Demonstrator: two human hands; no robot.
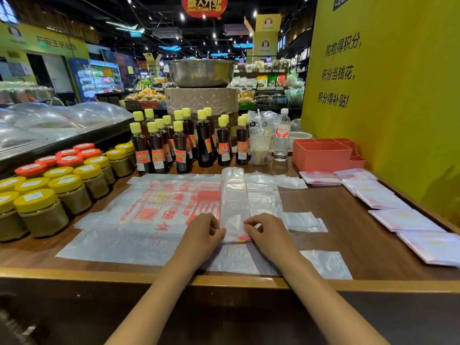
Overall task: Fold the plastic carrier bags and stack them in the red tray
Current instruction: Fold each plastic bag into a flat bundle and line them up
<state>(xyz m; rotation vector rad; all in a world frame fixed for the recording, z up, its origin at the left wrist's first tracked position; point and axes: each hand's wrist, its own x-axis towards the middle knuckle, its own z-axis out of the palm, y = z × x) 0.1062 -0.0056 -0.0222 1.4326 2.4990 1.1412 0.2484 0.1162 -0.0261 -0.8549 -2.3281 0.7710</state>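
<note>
Both grips pinched on the near end of a narrow folded strip of carrier bag lying at mid surface over flat printed bags: left hand on its left edge, right hand on its right. Bare wood open to the right of the strip, up to a row of five folded bags along the right edge; jars and bottles crowding the left and far sides. One red tray at the far right corner, beside the yellow wall.
</note>
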